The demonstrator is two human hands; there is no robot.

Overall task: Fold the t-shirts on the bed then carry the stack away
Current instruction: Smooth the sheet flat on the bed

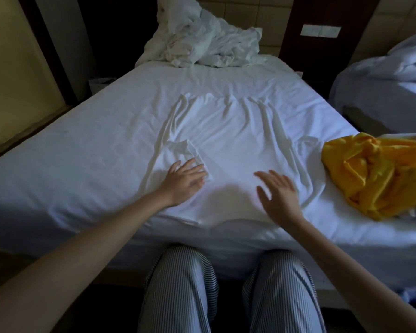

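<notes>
Left hand [183, 180] palm down on the cloth, fingers straight and slightly fanned, holding nothing, fingertips touching a sleeve folded inward. Bare forearm stretched in from the lower left corner. Right hand [277, 191] likewise open, fingers spread and a little blurred, palm turned down and leftward, gripping nothing. Hard to tell whether touching the fabric or just above it. Right forearm angled in from the lower right, with a shadow on the cloth between the two hands.

Beneath both, bed [70, 164] under a pale sheet, filling most of the view. Spread flat on its near half, white t-shirt [226, 135], straight far edge toward the headboard, long wrinkles down each side, near edge close to the mattress edge. Off to the right across a gap, second bed [394, 75] with rumpled covers. At the head of the near bed, crumpled white bedding [202, 37] in a heap. On the right edge of the mattress, just beside the shirt, yellow garment [375, 174], bunched and glossy. Below, striped trousers [178, 289], both knees against the mattress side. High on a dark wall panel, pale switch plate [320, 31].
</notes>
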